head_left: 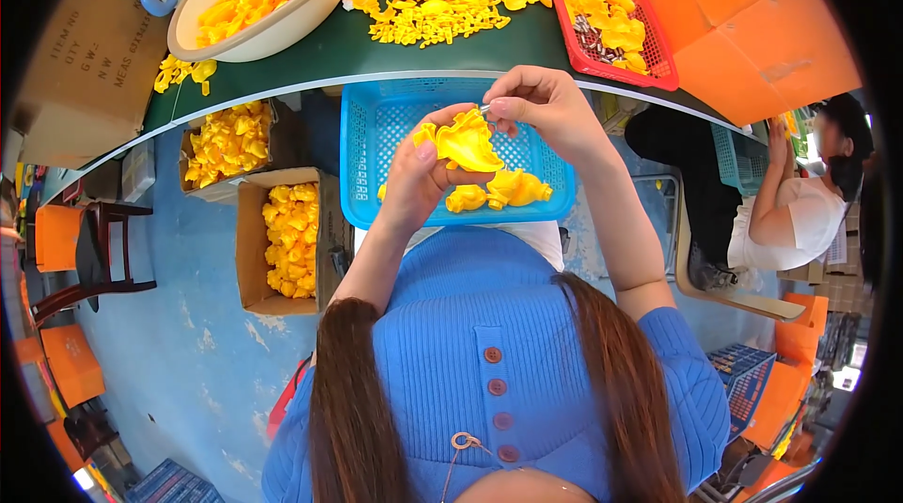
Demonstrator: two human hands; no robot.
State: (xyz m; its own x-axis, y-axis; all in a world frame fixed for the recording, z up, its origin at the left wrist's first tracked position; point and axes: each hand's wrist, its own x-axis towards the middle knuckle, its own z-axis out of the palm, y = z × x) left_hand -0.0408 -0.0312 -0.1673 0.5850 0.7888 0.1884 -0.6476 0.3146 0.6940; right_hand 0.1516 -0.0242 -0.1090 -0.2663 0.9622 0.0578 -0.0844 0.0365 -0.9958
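Note:
Above a blue plastic basket (360, 150), my left hand (415, 169) is closed around a crumpled, soft-looking yellow plastic piece (467, 142). My right hand (555, 117) pinches a small silvery part (485, 109) between thumb and forefinger, right at the upper edge of that piece. Whether the part sits in the piece or only touches it, I cannot tell. Several similar yellow pieces (515, 189) lie in the basket below my hands.
On the green table (310, 56) are a cream bowl (188, 33) of yellow pieces, loose heaps (437, 19), and a red basket (670, 70) with yellow pieces and small metallic parts. Cardboard boxes (252, 263) of yellow pieces stand left. Another person (790, 221) sits at right.

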